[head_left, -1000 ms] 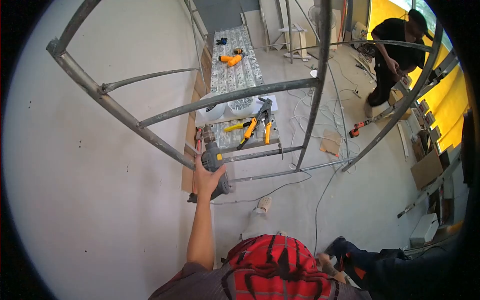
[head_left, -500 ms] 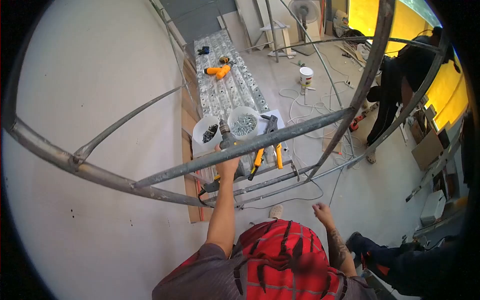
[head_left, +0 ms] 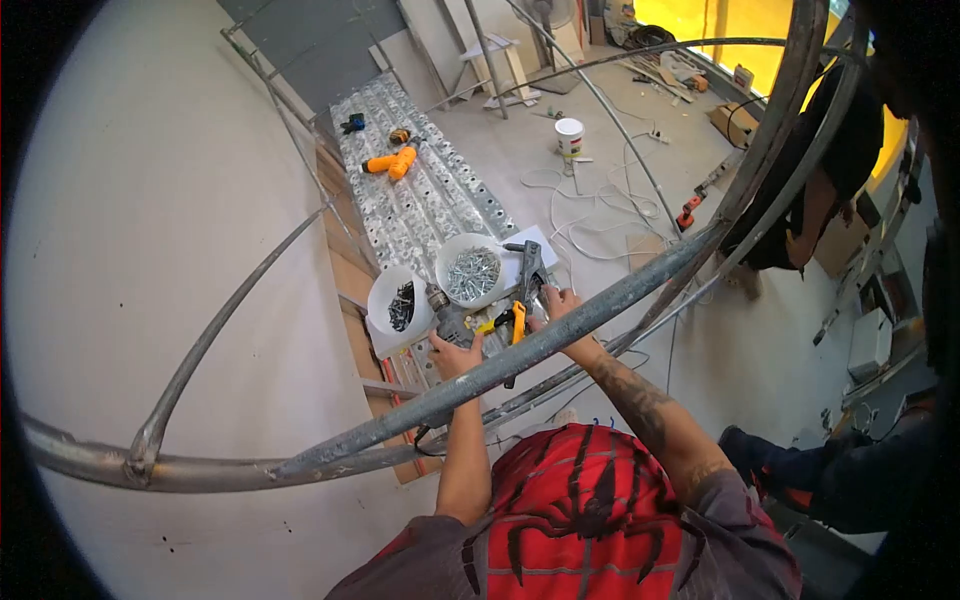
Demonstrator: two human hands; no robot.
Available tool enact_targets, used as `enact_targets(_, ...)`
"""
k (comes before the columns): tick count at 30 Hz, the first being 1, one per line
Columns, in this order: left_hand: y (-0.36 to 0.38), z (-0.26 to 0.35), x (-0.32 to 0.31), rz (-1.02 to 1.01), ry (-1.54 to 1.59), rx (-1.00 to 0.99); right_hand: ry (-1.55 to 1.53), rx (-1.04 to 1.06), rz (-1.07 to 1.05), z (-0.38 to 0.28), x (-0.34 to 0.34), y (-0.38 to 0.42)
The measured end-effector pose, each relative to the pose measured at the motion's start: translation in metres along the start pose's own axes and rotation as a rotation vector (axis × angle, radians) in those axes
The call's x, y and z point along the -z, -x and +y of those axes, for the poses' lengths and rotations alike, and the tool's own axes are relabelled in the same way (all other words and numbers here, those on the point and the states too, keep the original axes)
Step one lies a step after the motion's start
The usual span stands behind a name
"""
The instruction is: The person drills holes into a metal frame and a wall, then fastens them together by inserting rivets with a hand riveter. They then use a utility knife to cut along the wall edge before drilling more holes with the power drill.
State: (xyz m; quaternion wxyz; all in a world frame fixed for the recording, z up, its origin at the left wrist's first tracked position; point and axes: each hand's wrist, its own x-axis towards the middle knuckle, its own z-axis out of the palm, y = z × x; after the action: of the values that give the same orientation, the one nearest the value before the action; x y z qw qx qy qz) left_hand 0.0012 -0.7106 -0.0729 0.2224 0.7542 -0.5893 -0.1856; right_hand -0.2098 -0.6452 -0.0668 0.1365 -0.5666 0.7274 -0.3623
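A grey power drill [head_left: 452, 322] lies on the metal scaffold plank, its chuck between two tubs. My left hand [head_left: 457, 360] is closed around the drill's rear. Just right of it, a hand riveter [head_left: 531, 268] with black body and yellow grips rests by a white sheet. My right hand [head_left: 563, 312] grips the riveter on its handle side; its lower fingers are partly hidden behind a scaffold tube. Silvery rivets or screws [head_left: 473, 274] fill one white tub [head_left: 442, 262]. Dark screws [head_left: 401, 308] lie in the other tub [head_left: 376, 310].
A scaffold tube [head_left: 500, 370] crosses before my arms. Farther along the plank [head_left: 430, 210] lies an orange cordless tool [head_left: 390, 163]. A white bucket [head_left: 569, 137] and cables [head_left: 590, 215] are on the floor. Another person [head_left: 800, 200] bends at the right; dark-clothed legs [head_left: 820, 480] show lower right.
My right hand has moved from beside my body up to the riveter. The drill has come down between the tubs with my left hand. The view has shifted, and the person at right bends lower.
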Motion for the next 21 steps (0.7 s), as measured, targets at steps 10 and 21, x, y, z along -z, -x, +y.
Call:
enact_targets(10,-0.001,-0.037,-0.003,-0.101,0.175,-0.353,-0.243,-0.457,-0.056,-0.019,-0.05,-0.018)
enact_targets(21,0.02,-0.05,0.028,-0.233,0.046,-0.408,-0.479,-0.219,0.009,0.025,-0.004,0.069)
